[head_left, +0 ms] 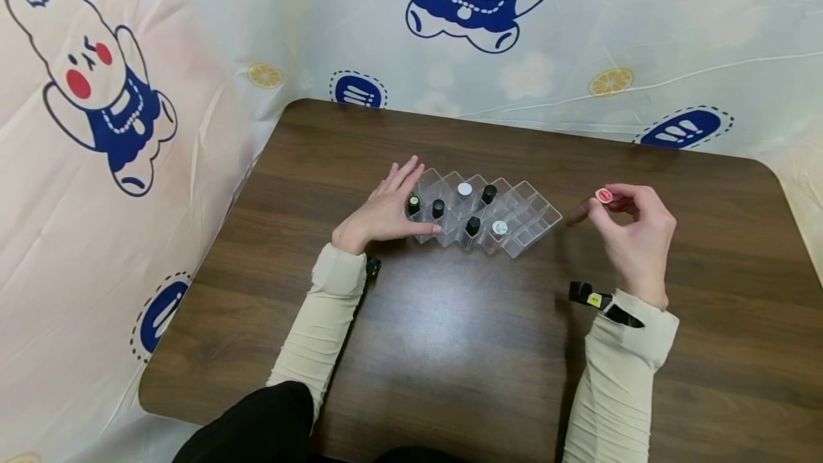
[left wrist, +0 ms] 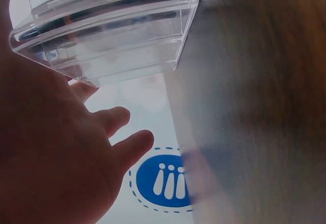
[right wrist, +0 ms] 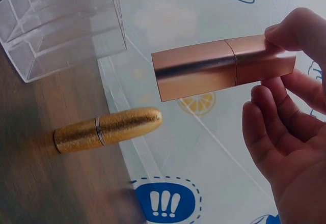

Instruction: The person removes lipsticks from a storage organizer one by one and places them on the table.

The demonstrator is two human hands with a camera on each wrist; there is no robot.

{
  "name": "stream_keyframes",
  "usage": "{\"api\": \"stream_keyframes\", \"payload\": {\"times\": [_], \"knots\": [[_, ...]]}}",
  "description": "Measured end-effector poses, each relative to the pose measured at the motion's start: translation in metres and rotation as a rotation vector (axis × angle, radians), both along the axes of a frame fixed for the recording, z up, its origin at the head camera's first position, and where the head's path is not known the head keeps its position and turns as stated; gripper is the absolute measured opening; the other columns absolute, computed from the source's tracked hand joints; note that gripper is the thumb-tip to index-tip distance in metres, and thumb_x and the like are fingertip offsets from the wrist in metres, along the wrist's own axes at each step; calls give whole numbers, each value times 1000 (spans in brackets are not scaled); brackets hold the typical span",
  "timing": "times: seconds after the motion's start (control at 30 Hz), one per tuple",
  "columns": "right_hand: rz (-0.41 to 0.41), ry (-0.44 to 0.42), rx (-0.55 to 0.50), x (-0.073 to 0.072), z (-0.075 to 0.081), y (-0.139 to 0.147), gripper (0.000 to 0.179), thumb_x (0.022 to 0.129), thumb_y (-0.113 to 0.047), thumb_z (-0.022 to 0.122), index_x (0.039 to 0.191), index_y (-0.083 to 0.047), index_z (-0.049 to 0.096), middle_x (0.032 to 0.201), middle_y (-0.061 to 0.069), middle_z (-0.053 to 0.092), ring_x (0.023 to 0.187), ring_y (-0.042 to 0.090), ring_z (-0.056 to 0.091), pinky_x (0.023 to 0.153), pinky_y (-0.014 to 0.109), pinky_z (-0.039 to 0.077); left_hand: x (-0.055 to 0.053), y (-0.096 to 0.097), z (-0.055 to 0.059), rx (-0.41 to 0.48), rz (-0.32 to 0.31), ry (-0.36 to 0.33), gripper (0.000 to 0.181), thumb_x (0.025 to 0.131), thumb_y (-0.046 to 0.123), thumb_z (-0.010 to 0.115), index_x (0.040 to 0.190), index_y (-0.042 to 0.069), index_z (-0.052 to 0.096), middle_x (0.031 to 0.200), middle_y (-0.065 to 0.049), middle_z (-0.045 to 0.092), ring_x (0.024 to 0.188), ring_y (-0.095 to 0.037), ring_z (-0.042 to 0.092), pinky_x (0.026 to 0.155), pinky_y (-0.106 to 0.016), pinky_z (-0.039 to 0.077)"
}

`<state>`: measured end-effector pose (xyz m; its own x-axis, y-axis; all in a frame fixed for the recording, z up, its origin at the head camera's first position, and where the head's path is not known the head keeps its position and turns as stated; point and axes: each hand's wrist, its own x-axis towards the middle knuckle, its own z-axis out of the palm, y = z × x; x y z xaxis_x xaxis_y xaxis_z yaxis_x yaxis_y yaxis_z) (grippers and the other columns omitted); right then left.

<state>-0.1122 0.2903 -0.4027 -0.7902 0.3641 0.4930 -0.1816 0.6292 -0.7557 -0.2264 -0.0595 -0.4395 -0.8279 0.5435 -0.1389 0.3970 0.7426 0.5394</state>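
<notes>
A clear plastic slotted organizer (head_left: 517,252) stands mid-table, with several small black-capped and white-capped items (head_left: 472,226) in its slots. My left hand (head_left: 386,209) rests at its left end, fingers stretched toward the back and thumb along the front edge. In the right wrist view, a rose-gold lipstick tube (right wrist: 204,71) is pinched near its end by the thumb and fingers of my right hand (head_left: 639,231). It is raised, its pink-labelled end (head_left: 603,196) showing upward in the head view. Beside the organizer's right end, a gold rounded lipstick tube (right wrist: 107,130) stands upright on the table.
The brown wooden table (head_left: 411,349) has rounded corners. Behind it and on the left hangs a pale printed cloth (head_left: 212,20) with cartoon figures. A black wrist strap (head_left: 588,295) sits at the right cuff.
</notes>
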Motion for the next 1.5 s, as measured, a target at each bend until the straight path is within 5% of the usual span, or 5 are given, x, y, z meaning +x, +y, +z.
{"api": "stream_keyframes", "payload": {"times": [0.53,1.5], "knots": [[-56,-69,7,4,-4,10,22,83,-14,74,102,-2,70,90,-23,56,83,-1,55,75,9,42,0,1,1,-3,-4,-6,114,74,69,68,157,23,6,163,11,-8,152,-29,-6,119,-57,9],[-129,-67,-17,8,-9,27,22,84,-16,72,101,-2,72,88,-22,55,79,-1,55,70,8,42,0,1,2,-6,-1,-11,114,74,69,68,157,23,5,163,12,-9,151,-29,-7,119,-57,8]]}}
